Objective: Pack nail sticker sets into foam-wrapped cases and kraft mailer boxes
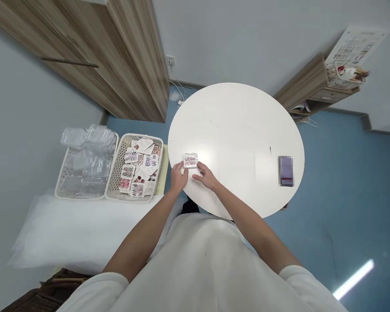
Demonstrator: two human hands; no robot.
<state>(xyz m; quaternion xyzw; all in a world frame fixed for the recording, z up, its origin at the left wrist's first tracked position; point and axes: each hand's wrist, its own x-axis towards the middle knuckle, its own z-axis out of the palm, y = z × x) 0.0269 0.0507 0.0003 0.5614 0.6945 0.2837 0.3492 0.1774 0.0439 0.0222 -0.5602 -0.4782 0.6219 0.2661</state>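
A small clear plastic box [190,160] with pinkish press-on nails inside lies near the front left edge of the round white table [237,125]. My left hand [179,177] is at its lower left corner, fingertips against the side and thumb spread away. On the other side, my right hand [207,175] reaches its fingertips to the lower right corner, the thumb apart from the box. Neither hand is wrapped round it.
Left of the table stand a white basket [108,193] of nail sets on cards and a second basket [59,184] of clear plastic boxes. A purple pixelated object [286,171] lies at the table's right. A wooden cabinet [139,60] rises behind left; a low shelf [307,82] stands behind right.
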